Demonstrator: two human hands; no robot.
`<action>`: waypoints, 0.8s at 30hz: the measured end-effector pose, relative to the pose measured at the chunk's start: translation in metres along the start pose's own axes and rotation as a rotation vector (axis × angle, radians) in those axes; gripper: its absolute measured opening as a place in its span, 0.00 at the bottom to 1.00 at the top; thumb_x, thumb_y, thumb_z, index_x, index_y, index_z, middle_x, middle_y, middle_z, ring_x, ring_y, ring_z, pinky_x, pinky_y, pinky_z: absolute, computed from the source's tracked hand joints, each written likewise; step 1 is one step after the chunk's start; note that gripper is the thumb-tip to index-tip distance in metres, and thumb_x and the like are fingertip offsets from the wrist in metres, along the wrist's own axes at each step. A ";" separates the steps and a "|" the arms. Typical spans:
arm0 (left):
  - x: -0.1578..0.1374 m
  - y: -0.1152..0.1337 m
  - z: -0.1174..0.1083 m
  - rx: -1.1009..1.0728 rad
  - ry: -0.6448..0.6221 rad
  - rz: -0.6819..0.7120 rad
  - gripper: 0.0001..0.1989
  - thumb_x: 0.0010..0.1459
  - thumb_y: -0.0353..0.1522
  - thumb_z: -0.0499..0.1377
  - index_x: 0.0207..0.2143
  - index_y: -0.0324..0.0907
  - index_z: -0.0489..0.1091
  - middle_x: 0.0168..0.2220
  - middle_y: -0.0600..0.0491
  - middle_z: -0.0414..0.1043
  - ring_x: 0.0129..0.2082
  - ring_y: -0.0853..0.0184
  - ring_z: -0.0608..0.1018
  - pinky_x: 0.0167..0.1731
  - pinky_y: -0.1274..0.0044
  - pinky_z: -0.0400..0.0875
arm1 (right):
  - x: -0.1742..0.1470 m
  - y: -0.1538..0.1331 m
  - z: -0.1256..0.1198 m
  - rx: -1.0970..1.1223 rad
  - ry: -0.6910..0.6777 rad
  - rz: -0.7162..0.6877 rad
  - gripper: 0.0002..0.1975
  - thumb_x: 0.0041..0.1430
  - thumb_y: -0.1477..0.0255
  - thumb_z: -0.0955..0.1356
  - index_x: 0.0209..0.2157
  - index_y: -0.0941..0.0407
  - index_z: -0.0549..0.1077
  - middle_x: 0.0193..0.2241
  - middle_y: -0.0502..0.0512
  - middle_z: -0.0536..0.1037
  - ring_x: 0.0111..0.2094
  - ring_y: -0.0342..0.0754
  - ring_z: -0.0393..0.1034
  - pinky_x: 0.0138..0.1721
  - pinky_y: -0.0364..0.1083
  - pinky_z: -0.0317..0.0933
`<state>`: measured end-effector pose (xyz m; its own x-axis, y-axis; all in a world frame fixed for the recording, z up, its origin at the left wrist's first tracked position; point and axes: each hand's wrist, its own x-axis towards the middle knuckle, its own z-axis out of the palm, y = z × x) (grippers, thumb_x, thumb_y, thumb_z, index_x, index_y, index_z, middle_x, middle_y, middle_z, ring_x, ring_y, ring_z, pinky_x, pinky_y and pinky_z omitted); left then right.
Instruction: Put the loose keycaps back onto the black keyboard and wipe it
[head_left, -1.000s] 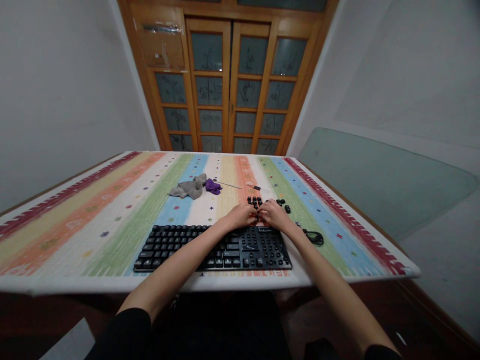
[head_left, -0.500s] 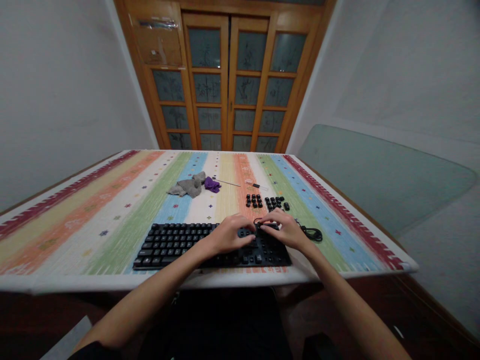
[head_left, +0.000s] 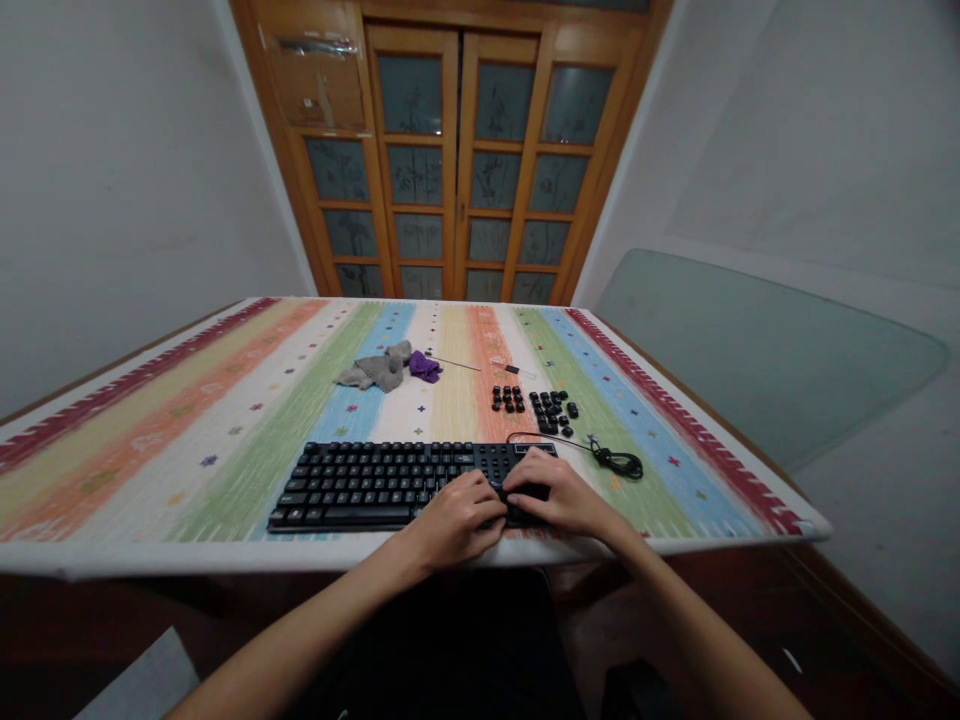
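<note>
A black keyboard (head_left: 360, 490) lies along the near edge of the cloth-covered table. Its left part has keycaps on, while several bare switch positions show toward its right end. My left hand (head_left: 461, 518) rests at the keyboard's near edge, right of the long space bar, fingers curled together. Close beside it, my right hand (head_left: 555, 492) is over the right end, thumb and fingers bent toward each other. Both sets of fingertips meet low on the keyboard; anything small between them is hidden. Loose black keycaps (head_left: 508, 400) sit in groups beyond the keyboard.
A coiled black cable (head_left: 619, 462) lies right of the keyboard. Farther back are a grey cloth (head_left: 379, 370), a purple cloth (head_left: 425, 367), a thin rod (head_left: 457, 363) and a small clear-and-black item (head_left: 512, 369). A glass panel (head_left: 772, 340) leans at the right wall.
Both hands have moved toward me, from the keyboard's upper right area to its near edge. The cable's lead and a few loose keycaps behind my right hand have come into view.
</note>
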<state>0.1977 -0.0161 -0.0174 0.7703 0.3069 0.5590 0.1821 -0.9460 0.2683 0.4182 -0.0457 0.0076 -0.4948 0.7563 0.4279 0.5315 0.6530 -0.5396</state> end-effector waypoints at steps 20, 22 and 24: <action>-0.011 0.010 -0.001 0.019 0.142 0.058 0.06 0.63 0.26 0.57 0.38 0.38 0.74 0.34 0.48 0.76 0.36 0.65 0.74 0.38 0.73 0.75 | -0.003 -0.018 0.012 -0.217 -0.026 -0.025 0.04 0.58 0.75 0.69 0.31 0.55 0.77 0.40 0.58 0.76 0.42 0.55 0.63 0.44 0.54 0.65; -0.012 0.010 -0.002 0.010 0.163 0.059 0.05 0.62 0.25 0.58 0.38 0.38 0.74 0.33 0.48 0.77 0.36 0.64 0.74 0.37 0.73 0.75 | -0.006 -0.020 0.012 -0.211 -0.014 0.022 0.02 0.55 0.75 0.70 0.32 0.56 0.76 0.46 0.59 0.72 0.47 0.57 0.62 0.49 0.57 0.63; -0.012 0.010 -0.002 -0.001 0.164 0.060 0.05 0.62 0.25 0.58 0.38 0.38 0.74 0.33 0.48 0.77 0.36 0.64 0.74 0.37 0.73 0.75 | -0.010 -0.020 0.014 -0.204 -0.010 0.071 0.05 0.52 0.77 0.70 0.33 0.56 0.76 0.49 0.60 0.68 0.49 0.58 0.61 0.52 0.59 0.61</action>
<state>0.1887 -0.0292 -0.0201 0.6696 0.2627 0.6947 0.1376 -0.9630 0.2316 0.4031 -0.0664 0.0044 -0.4573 0.8008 0.3867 0.6930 0.5934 -0.4094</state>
